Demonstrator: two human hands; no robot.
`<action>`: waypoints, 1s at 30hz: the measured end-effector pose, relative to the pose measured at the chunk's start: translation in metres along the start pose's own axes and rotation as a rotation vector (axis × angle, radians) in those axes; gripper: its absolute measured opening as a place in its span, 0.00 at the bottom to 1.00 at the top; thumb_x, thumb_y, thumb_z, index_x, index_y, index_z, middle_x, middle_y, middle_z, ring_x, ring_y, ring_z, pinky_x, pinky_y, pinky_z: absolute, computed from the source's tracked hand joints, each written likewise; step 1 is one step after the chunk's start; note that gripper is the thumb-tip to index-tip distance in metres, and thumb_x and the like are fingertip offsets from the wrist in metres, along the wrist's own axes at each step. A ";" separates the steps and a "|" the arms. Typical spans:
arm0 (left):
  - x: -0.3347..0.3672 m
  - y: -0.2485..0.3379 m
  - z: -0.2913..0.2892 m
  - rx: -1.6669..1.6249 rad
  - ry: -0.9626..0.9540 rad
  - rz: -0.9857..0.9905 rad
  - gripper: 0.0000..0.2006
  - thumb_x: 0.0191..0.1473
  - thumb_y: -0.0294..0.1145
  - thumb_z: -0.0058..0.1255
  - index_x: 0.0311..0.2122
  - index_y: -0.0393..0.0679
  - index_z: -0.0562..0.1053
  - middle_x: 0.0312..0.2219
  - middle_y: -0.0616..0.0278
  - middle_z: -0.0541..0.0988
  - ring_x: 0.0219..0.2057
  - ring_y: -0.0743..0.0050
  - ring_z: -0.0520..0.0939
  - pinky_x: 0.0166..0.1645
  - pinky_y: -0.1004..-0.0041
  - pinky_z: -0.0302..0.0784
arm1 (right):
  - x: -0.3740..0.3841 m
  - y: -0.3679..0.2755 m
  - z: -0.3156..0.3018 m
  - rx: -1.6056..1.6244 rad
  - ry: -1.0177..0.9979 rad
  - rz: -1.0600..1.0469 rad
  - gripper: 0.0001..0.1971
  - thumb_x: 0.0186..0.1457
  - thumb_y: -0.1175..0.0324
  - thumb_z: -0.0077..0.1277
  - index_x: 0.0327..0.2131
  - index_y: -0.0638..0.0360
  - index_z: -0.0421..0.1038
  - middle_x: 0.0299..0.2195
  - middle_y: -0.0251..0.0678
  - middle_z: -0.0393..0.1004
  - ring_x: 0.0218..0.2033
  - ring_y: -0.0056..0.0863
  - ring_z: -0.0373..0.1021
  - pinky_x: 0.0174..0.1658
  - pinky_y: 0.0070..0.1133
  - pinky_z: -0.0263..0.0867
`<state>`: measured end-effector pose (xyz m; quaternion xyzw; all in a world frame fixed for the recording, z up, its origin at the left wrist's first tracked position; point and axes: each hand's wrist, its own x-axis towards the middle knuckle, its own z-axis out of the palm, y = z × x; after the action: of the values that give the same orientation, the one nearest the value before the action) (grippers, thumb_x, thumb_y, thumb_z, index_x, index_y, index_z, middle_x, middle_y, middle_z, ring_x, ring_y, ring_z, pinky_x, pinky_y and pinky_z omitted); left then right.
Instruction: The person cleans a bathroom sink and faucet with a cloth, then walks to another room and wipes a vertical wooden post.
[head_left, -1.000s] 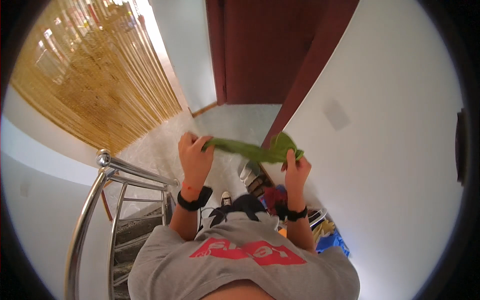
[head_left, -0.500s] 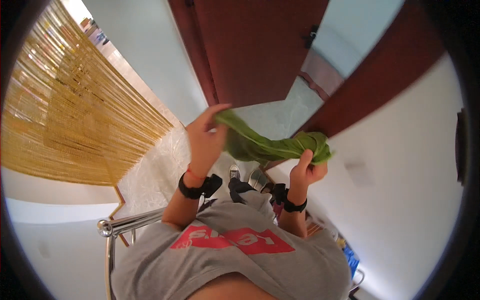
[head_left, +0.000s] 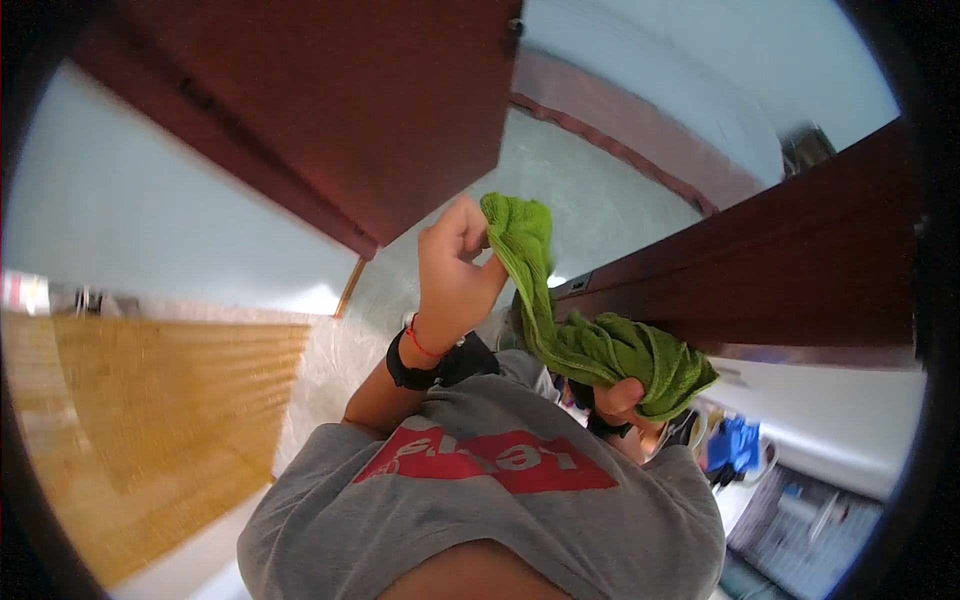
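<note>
A green cloth (head_left: 540,310), with a ribbed towel-like weave, stretches between my two hands in front of my chest. My left hand (head_left: 455,270) is closed on its upper left end, fingers curled in and the end hanging over beside them. Lower and to the right, my right hand (head_left: 622,400) grips the bunched part, thumb on top; its other fingers are hidden beneath the cloth. Dark bands circle both wrists, and a red string is on the left one.
A dark red door (head_left: 330,110) stands open ahead, its brown frame (head_left: 700,270) close on my right. Past it is a bed with a pink skirt (head_left: 620,130). A gold string curtain (head_left: 180,420) hangs at left. Blue items (head_left: 735,445) lie at lower right.
My view has turned and come nearer the doorway. The cloth is still in both hands; the right hand is now lower and closer to my body, and the cloth slants down to it.
</note>
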<state>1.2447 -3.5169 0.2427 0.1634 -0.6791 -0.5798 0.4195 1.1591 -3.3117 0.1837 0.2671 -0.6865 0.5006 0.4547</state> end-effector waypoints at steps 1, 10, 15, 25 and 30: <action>0.009 -0.005 -0.004 0.054 -0.069 -0.009 0.11 0.52 0.21 0.58 0.28 0.37 0.65 0.23 0.67 0.76 0.32 0.84 0.78 0.40 0.78 0.76 | 0.001 -0.004 0.001 -0.015 0.024 0.015 0.16 0.56 0.65 0.51 0.35 0.74 0.75 0.31 0.46 0.79 0.31 0.39 0.76 0.36 0.28 0.71; 0.099 -0.038 0.011 -0.256 -0.374 -0.004 0.09 0.57 0.18 0.47 0.41 0.28 0.76 0.35 0.56 0.83 0.38 0.78 0.80 0.42 0.76 0.75 | 0.029 -0.040 0.035 -0.016 0.326 0.214 0.23 0.56 0.60 0.51 0.44 0.77 0.72 0.37 0.49 0.79 0.35 0.41 0.76 0.41 0.31 0.73; 0.136 -0.065 0.040 -0.068 -0.353 0.363 0.08 0.56 0.18 0.49 0.41 0.31 0.75 0.28 0.65 0.72 0.32 0.76 0.75 0.41 0.75 0.72 | 0.063 -0.030 0.037 -0.375 0.368 -0.076 0.21 0.60 0.56 0.52 0.34 0.73 0.73 0.32 0.46 0.77 0.31 0.34 0.74 0.38 0.30 0.71; 0.149 -0.063 0.107 -0.721 -0.985 -0.207 0.18 0.64 0.29 0.38 0.53 0.29 0.69 0.45 0.55 0.79 0.44 0.72 0.79 0.51 0.73 0.73 | 0.065 -0.039 0.041 -0.596 0.412 0.111 0.28 0.64 0.50 0.46 0.49 0.73 0.64 0.44 0.47 0.74 0.41 0.32 0.73 0.45 0.28 0.70; 0.115 -0.050 0.154 -0.790 -1.292 -0.013 0.22 0.59 0.27 0.41 0.57 0.27 0.64 0.50 0.45 0.75 0.49 0.57 0.78 0.57 0.69 0.68 | 0.033 -0.023 0.038 -0.574 0.318 0.132 0.31 0.62 0.56 0.48 0.59 0.72 0.54 0.55 0.50 0.64 0.56 0.40 0.63 0.60 0.35 0.58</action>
<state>1.0462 -3.5117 0.2434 -0.3671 -0.5307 -0.7630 -0.0379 1.1495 -3.3519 0.2200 0.0019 -0.7357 0.3507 0.5794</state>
